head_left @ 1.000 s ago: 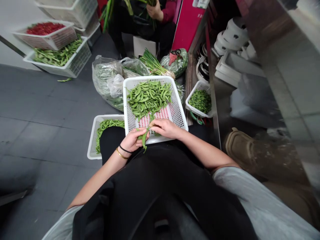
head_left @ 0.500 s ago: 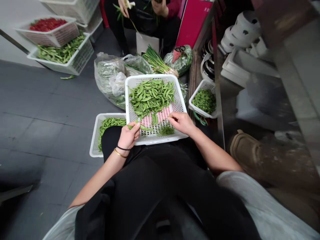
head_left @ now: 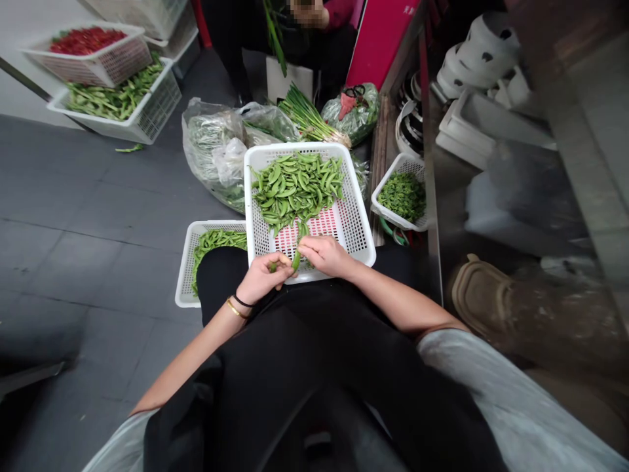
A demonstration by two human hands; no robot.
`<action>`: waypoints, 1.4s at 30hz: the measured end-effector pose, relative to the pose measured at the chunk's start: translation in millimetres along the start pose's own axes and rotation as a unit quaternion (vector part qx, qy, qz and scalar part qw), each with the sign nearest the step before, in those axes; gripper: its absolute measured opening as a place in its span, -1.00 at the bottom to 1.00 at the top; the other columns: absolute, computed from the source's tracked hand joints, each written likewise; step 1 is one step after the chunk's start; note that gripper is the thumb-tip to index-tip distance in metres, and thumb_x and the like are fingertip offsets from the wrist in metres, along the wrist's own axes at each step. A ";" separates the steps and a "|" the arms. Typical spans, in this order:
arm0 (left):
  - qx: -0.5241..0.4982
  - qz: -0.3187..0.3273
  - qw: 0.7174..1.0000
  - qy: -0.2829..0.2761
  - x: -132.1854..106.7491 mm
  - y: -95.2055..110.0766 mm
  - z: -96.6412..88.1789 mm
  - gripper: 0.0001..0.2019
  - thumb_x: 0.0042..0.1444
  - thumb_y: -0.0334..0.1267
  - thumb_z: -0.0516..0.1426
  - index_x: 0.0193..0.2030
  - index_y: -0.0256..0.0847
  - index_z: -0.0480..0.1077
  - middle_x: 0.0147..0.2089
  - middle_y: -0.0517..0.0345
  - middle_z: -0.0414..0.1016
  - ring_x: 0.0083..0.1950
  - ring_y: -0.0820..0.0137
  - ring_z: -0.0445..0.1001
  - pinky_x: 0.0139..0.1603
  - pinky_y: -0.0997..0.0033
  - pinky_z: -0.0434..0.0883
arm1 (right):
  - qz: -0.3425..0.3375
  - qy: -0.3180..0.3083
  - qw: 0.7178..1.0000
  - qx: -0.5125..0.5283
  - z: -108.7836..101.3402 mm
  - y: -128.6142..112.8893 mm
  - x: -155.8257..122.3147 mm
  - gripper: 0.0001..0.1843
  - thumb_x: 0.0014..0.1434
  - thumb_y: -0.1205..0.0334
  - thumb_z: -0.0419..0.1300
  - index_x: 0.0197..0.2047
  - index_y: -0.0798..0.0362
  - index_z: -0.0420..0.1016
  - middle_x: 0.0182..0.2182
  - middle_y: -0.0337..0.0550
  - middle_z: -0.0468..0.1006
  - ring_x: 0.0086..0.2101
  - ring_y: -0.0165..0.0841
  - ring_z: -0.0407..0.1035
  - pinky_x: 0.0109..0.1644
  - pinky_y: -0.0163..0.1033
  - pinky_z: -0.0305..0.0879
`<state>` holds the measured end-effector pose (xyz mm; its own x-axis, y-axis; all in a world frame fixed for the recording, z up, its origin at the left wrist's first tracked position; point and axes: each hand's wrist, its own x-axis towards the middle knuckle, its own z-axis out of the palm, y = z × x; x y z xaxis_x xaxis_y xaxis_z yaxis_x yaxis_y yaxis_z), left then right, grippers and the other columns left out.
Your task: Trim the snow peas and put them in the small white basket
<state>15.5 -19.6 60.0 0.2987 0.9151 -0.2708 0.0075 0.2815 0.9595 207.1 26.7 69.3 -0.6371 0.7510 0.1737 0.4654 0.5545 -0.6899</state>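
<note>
On my lap rests a white plastic basket (head_left: 362, 219) with a heap of green pea pods (head_left: 295, 187) in its far half. Over its near edge my two hands work close together. A single pea pod (head_left: 296, 259) stands between them. My left hand (head_left: 265, 272) pinches its lower end, and a bit of green also shows in those fingers. The pod's upper end is pinched by my right hand (head_left: 324, 254). The pile of trimmings near the front is mostly hidden behind my right hand.
A second basket (head_left: 184, 278) with green pods stands on the floor by my left knee. At right is a small basket of leafy greens (head_left: 403, 198). Bagged vegetables (head_left: 211, 147) and spring onions (head_left: 309, 115) lie ahead. A person (head_left: 314, 49) sits opposite; stacked baskets (head_left: 152, 105) stand far left.
My hands have come together: the right moved left and down onto the pod, and the left moved slightly right and down. The person opposite has shifted the green stalks.
</note>
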 end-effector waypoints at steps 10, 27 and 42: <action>-0.164 0.057 0.955 0.240 25.8 -7.3 -11.4 -0.68 0.06 -0.02 0.16 -0.45 -0.27 0.28 -0.57 0.15 0.45 -0.64 0.48 0.40 -0.65 0.56 0.31 | 0.067 -0.223 0.970 -0.073 -24.1 46.3 -3.7 -0.68 0.25 0.18 0.00 -0.46 0.09 0.44 -0.53 -0.23 0.44 -0.47 -0.46 0.26 -0.34 -0.36 0.05; -0.243 -0.085 0.966 0.034 17.6 -15.7 -14.5 -0.78 -0.11 -0.31 0.29 -0.45 -0.30 0.31 -0.66 0.29 0.27 -0.70 0.61 0.17 -0.71 0.61 0.07 | 0.359 -0.204 0.909 0.054 6.5 100.9 46.5 -0.67 0.20 0.05 0.08 -0.42 0.15 0.39 -0.54 -0.15 0.54 -0.53 -0.45 0.44 -0.44 -0.39 0.33; -0.181 -0.095 0.977 0.061 15.8 -10.8 6.3 -0.54 -0.19 -0.21 0.35 -0.18 -0.34 0.32 -0.57 0.25 0.40 -0.74 0.72 0.05 -0.77 0.70 -0.05 | 0.192 -0.145 0.950 -0.200 -18.2 23.2 -2.7 -0.75 0.15 0.22 0.15 -0.11 0.12 0.45 -0.25 0.01 0.58 -0.24 -0.28 0.44 -0.21 -0.29 0.21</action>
<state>26.2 -10.0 45.9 0.2089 0.8579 -0.4694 -0.2929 0.5128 0.8070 230.8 44.1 65.6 -0.4881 0.8272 -0.2784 0.8571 0.3941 -0.3317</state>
